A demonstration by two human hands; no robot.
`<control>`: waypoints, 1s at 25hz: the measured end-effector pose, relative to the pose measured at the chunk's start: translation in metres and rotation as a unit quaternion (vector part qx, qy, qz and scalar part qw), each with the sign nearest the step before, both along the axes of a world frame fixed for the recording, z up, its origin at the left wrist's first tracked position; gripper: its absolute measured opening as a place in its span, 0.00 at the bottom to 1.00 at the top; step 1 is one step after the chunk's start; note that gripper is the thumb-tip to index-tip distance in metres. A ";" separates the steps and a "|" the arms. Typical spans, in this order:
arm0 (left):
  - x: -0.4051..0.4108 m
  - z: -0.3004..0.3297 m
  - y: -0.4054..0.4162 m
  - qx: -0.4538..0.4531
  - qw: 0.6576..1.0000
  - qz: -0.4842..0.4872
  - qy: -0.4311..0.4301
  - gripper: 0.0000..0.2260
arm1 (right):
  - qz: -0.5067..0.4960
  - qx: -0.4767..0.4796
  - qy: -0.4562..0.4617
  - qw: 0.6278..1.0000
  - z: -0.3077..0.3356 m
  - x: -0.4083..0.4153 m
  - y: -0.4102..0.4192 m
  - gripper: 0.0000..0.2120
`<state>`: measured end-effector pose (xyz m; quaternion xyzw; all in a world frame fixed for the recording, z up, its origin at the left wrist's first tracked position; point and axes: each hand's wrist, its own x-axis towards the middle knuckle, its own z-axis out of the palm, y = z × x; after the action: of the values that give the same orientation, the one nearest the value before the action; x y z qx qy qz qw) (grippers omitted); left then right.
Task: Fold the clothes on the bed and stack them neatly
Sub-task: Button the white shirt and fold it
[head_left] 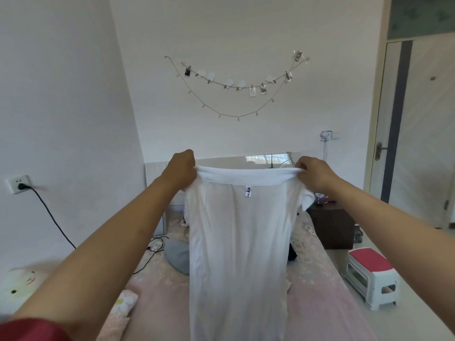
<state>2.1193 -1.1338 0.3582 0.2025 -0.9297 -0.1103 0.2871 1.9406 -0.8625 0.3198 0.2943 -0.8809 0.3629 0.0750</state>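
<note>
A long white garment [237, 254] with a thick waistband and a small label hangs in the air over the bed [317, 303]. My left hand [181, 172] grips the left end of the waistband. My right hand [312, 172] pinches the right end, so the band is stretched flat between them. The cloth drops straight down past the bottom of the frame. Behind it on the pink bedspread lie a grey garment [177, 258] and a dark one [292, 253], both partly hidden by the white cloth.
A dark bedside cabinet [332, 227] and a white stool with a red seat [371, 276] stand right of the bed. A black cable [53, 222] runs from a wall socket on the left. A small flower-print cushion [123, 303] lies near the bed's left edge.
</note>
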 end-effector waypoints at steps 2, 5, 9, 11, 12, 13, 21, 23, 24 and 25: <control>-0.005 0.000 0.003 0.077 0.997 -0.001 0.013 0.08 | 0.029 -0.052 -0.075 0.995 0.000 0.004 -0.003 0.17; -0.007 0.001 0.005 0.181 0.981 -0.027 0.072 0.11 | 0.064 -0.097 -0.173 0.978 0.002 0.002 -0.002 0.19; 0.004 0.005 0.005 0.253 0.962 -0.080 0.067 0.10 | 0.113 -0.176 -0.279 0.937 0.009 -0.001 0.004 0.10; 0.015 0.009 0.006 0.228 0.968 -0.101 0.019 0.06 | 0.164 -0.165 -0.293 0.927 0.012 0.002 0.011 0.13; 0.019 0.010 0.007 0.190 0.976 -0.104 -0.005 0.06 | 0.173 -0.126 -0.263 0.941 0.013 0.004 0.014 0.11; 0.022 0.011 0.008 0.153 0.983 -0.098 -0.010 0.06 | 0.168 -0.087 -0.220 0.957 0.014 0.006 0.015 0.08; 0.047 0.008 0.023 0.031 0.999 0.038 0.012 0.05 | 0.103 0.003 -0.001 0.995 0.019 0.033 0.012 0.16; 0.061 0.004 0.019 0.054 0.998 0.024 0.002 0.08 | 0.143 -0.016 -0.018 0.989 0.016 0.044 0.019 0.14; 0.068 0.000 0.017 0.104 0.994 -0.012 0.012 0.09 | 0.166 -0.045 -0.050 0.984 0.013 0.050 0.021 0.12; 0.074 -0.004 0.017 0.176 0.983 -0.053 0.027 0.09 | 0.184 -0.079 -0.097 0.975 0.009 0.056 0.024 0.11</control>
<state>2.1932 -1.1166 0.3541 0.1967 -0.8972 -0.2925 0.2658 1.9967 -0.8386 0.3289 0.4075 -0.7835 0.4658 -0.0561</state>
